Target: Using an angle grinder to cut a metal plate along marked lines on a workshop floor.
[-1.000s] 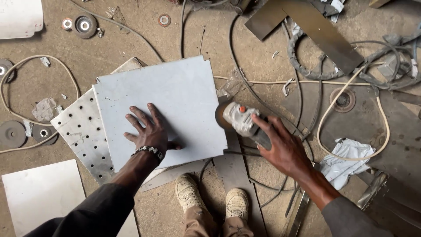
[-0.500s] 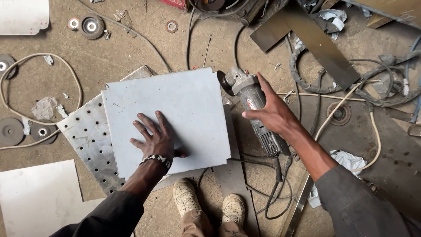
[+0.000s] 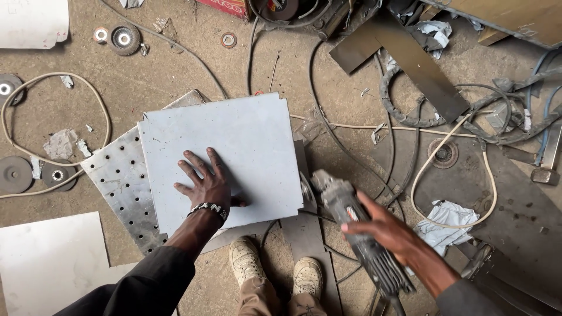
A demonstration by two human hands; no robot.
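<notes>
My left hand [image 3: 206, 185] lies flat, fingers spread, on a pale grey square metal sheet [image 3: 234, 140] on the floor. That sheet rests on a perforated metal plate [image 3: 120, 184] that sticks out at its left. My right hand [image 3: 383, 225] grips the body of a grey angle grinder [image 3: 351, 225], whose disc end [image 3: 307, 188] sits at the sheet's right edge. The grinder's rear runs down toward the lower right. My two shoes [image 3: 275, 272] stand just below the sheet.
Cables [image 3: 445, 146] and a pale hose [image 3: 64, 82] loop over the dirt floor. Grinding discs [image 3: 124, 38] lie at the top left and far left. Flat metal strips [image 3: 410, 58] lie top right, white sheets [image 3: 47, 263] bottom left, crumpled paper [image 3: 448, 219] at the right.
My right hand has brought the grinder down from the sheet's upper right corner to its lower right edge. My left hand has stayed pressed on the sheet.
</notes>
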